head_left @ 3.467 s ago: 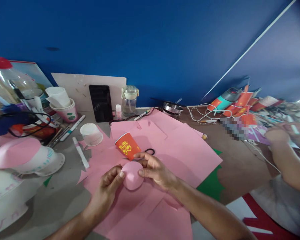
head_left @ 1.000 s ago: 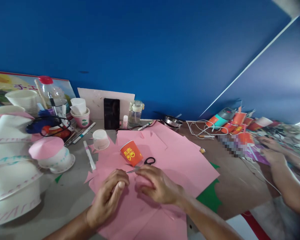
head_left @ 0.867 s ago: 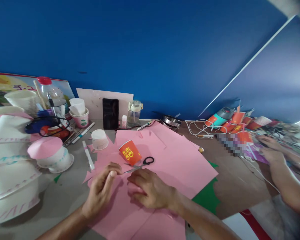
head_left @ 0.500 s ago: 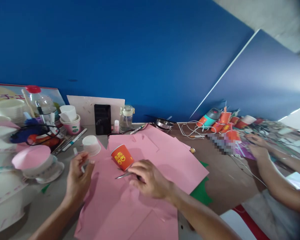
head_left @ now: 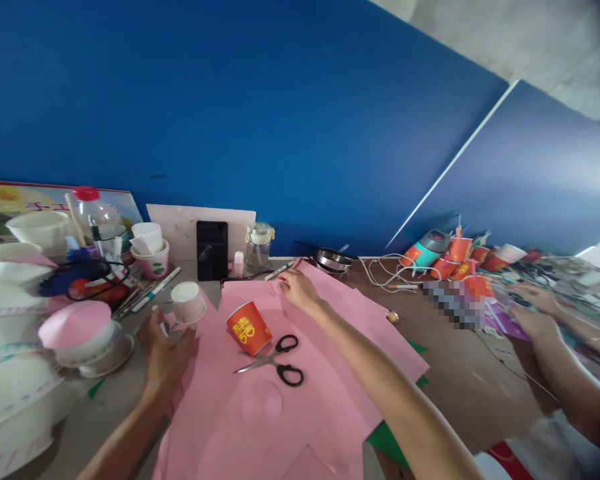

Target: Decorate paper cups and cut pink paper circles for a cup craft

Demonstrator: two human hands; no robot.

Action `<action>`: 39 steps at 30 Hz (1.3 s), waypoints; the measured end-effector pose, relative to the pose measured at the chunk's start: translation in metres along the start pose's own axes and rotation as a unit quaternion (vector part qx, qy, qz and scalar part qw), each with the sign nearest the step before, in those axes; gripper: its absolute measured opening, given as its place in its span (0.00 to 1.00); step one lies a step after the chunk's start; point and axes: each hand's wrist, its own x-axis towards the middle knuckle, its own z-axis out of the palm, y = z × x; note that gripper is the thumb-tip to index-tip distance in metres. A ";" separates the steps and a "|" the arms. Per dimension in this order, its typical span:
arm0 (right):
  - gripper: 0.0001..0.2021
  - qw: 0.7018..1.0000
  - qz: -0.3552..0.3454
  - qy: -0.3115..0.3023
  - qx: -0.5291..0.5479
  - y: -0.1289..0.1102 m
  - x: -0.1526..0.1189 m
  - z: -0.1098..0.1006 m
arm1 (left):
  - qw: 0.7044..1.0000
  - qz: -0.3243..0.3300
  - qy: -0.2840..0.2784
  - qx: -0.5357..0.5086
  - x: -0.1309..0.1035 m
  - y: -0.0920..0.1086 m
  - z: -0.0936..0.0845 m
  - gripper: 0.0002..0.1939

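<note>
My left hand [head_left: 167,350] is at the left edge of the pink paper [head_left: 330,393], its fingers curled round a slim white pen-like stick [head_left: 165,328]. Just beyond it a white paper cup [head_left: 188,302] stands upside down. My right hand [head_left: 299,289] reaches to the far part of the paper with fingertips together, close to a marker [head_left: 280,271]; what they pinch is hidden. Black-handled scissors [head_left: 275,361] lie spread on the paper, beside a tilted orange paper cup [head_left: 250,328] with yellow lettering. A pale pink round piece [head_left: 263,404] lies nearer me.
Stacked white bowls [head_left: 15,373] and a pink-topped cup [head_left: 75,330] crowd the left. A phone [head_left: 213,250], glass jar [head_left: 259,245] and tape roll [head_left: 333,259] line the blue wall. A co-worker's hands [head_left: 533,313] are at the right, near orange cups.
My right hand has let go of the scissors, which now lie on the paper, and has moved away to its far part. The left hand still has the white stick. The view has shifted slightly.
</note>
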 end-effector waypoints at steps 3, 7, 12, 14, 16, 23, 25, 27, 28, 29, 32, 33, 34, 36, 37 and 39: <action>0.14 1.000 -0.019 -0.013 -0.019 0.001 0.013 0.014 | 0.999 0.025 0.016 0.034 0.000 -0.003 0.005 0.37; 0.15 0.999 -0.040 -0.025 -0.021 -0.003 0.017 0.030 | 0.984 0.102 -0.005 0.144 0.000 -0.006 0.000 0.30; 0.11 0.998 -0.054 -0.023 -0.006 -0.006 0.013 0.046 | 0.947 0.142 -0.068 0.281 -0.006 -0.011 -0.012 0.25; 0.11 0.998 -0.055 -0.015 0.001 -0.007 0.011 0.051 | 0.926 0.160 -0.095 0.329 -0.009 -0.011 -0.015 0.23; 0.11 0.998 -0.056 -0.004 0.008 -0.006 0.010 0.054 | 0.912 0.170 -0.104 0.358 -0.010 -0.009 -0.018 0.21; 0.10 0.997 -0.050 0.044 0.046 -0.003 0.000 0.054 | 0.904 0.214 -0.087 0.359 -0.005 -0.009 -0.022 0.17; 0.10 0.995 -0.050 0.055 0.061 -0.003 -0.003 0.053 | 0.912 0.220 -0.072 0.340 -0.004 -0.009 -0.023 0.19; 0.09 0.994 -0.049 0.064 0.077 -0.003 -0.006 0.052 | 0.921 0.215 -0.056 0.320 -0.002 -0.010 -0.023 0.21; 0.09 0.993 -0.049 0.069 0.084 -0.003 -0.007 0.052 | 0.926 0.208 -0.047 0.310 -0.002 -0.010 -0.023 0.21; 0.09 0.992 -0.048 0.073 0.091 -0.004 -0.008 0.051 | 0.932 0.199 -0.040 0.300 -0.001 -0.010 -0.023 0.22; 0.10 0.989 -0.045 0.087 0.111 -0.006 -0.009 0.047 | 0.951 0.165 -0.015 0.261 0.003 -0.011 -0.023 0.24; 0.10 0.988 -0.044 0.091 0.117 -0.008 -0.009 0.046 | 0.957 0.153 -0.004 0.247 0.004 -0.011 -0.024 0.24; 0.10 0.987 -0.043 0.096 0.123 -0.009 -0.009 0.044 | 0.963 0.140 0.008 0.231 0.006 -0.012 -0.024 0.23; 0.09 0.985 -0.040 0.105 0.135 -0.012 -0.011 0.040 | 0.974 0.111 0.031 0.195 0.009 -0.011 -0.026 0.22; 0.09 0.983 -0.039 0.108 0.141 -0.013 -0.011 0.038 | 0.980 0.095 0.040 0.172 0.010 -0.010 -0.026 0.21; 0.09 0.981 -0.035 0.114 0.153 -0.016 -0.014 0.035 | 0.991 0.056 0.048 0.114 0.010 -0.007 -0.027 0.21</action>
